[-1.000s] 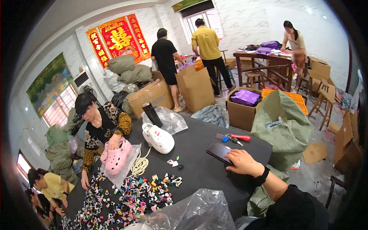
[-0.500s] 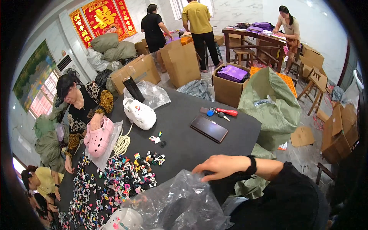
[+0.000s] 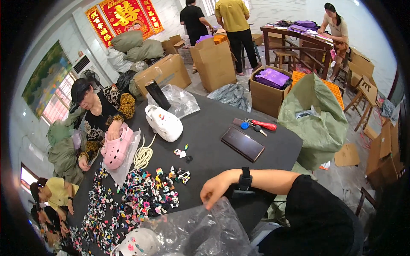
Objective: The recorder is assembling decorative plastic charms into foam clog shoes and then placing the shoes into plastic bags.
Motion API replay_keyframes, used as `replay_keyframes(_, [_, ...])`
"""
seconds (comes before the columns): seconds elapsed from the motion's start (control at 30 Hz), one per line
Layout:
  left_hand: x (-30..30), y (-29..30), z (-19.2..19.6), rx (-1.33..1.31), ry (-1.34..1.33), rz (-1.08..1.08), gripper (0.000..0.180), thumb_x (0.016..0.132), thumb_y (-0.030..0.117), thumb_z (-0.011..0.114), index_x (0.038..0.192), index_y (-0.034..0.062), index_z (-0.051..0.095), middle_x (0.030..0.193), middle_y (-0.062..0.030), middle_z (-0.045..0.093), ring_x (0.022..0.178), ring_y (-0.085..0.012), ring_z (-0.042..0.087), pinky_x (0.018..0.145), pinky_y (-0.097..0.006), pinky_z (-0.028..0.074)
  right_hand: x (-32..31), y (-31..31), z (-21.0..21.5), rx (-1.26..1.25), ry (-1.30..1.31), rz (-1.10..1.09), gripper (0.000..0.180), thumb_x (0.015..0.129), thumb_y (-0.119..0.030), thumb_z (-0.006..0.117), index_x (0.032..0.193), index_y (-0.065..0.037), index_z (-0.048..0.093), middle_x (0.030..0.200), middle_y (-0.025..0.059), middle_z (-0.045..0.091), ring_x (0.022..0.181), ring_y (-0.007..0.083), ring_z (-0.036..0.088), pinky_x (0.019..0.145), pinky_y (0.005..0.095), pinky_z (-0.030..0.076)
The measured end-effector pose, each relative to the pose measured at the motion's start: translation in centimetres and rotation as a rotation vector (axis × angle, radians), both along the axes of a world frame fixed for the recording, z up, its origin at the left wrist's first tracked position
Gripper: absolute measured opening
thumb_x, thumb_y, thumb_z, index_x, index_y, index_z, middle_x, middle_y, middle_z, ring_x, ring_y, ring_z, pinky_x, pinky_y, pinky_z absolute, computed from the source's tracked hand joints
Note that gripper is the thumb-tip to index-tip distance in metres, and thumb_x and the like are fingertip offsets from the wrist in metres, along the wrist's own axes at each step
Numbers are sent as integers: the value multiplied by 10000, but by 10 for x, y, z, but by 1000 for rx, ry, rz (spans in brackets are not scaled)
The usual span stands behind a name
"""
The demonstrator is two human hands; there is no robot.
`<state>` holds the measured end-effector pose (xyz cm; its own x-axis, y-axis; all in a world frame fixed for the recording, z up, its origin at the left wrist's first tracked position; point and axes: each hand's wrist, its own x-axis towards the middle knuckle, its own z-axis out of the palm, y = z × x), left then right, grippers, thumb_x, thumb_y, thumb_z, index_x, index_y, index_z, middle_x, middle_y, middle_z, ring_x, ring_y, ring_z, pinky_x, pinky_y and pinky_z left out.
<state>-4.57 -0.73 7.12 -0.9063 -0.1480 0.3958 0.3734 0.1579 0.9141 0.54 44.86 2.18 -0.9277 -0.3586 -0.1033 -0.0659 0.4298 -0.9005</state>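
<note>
Black desk (image 3: 200,149): right hand (image 3: 219,186) pinching the edge of a clear plastic bag (image 3: 196,228), which lies near the front beside a decorated white clog (image 3: 139,241); left hand out of my view, state cannot be told; colourful charms (image 3: 128,205) scattered leftward; phone (image 3: 242,144) and keys (image 3: 259,129) rightward; green sack (image 3: 311,123) by the desk's right end; tall carton (image 3: 213,64) beyond; red hanging (image 3: 126,19) on the far wall (image 3: 290,13).

Dark smartphone (image 3: 242,144) lying near keys (image 3: 259,129) with a red fob (image 3: 267,125), open green sack (image 3: 314,126) beside a cardboard box (image 3: 267,98) of purple packages (image 3: 272,77), orange crate (image 3: 335,90) behind the sack, wooden stool (image 3: 368,91) at right, red-and-gold wall hanging (image 3: 124,23) of 3 panels
</note>
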Motion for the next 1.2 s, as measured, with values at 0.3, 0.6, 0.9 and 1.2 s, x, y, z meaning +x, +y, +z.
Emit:
replay_keyframes(0.3, [-18, -14, -8, -1, -42, 320, 305, 986, 272, 419, 1017, 2, 556, 840, -73, 538, 717, -167, 483, 634, -274, 419, 16, 21, 17, -400, 397, -230, 209, 873, -212, 654, 946, -22, 604, 1046, 38, 569, 915, 106, 546, 832, 263, 439])
replay_keyframes(0.6, [-28, 18, 1, -209, 124, 354, 322, 993, 279, 411, 974, -14, 545, 843, -91, 544, 712, -172, 489, 647, -286, 432, 16, 21, 10, -620, 178, -428, 190, 920, -211, 591, 1029, -55, 585, 862, -37, 590, 794, 32, 521, 706, 211, 431])
replay_keyframes(0.9, [-41, -10, -25, -366, 94, 228, 348, 981, 277, 456, 1054, -56, 530, 877, -142, 557, 767, -202, 519, 693, -318, 465, 0, 28, -20, -363, 45, -414, 244, 900, -264, 623, 1026, -55, 604, 770, -49, 579, 698, 15, 491, 611, 198, 405])
replay_keyframes(1.2, [-48, -13, -13, -263, 172, 126, 362, 955, 242, 516, 1223, 13, 436, 1006, -127, 521, 829, -206, 498, 738, -301, 437, 14, 23, -9, -419, -170, 11, 239, 896, -245, 627, 989, -28, 586, 772, -32, 573, 650, 22, 503, 546, 196, 401])
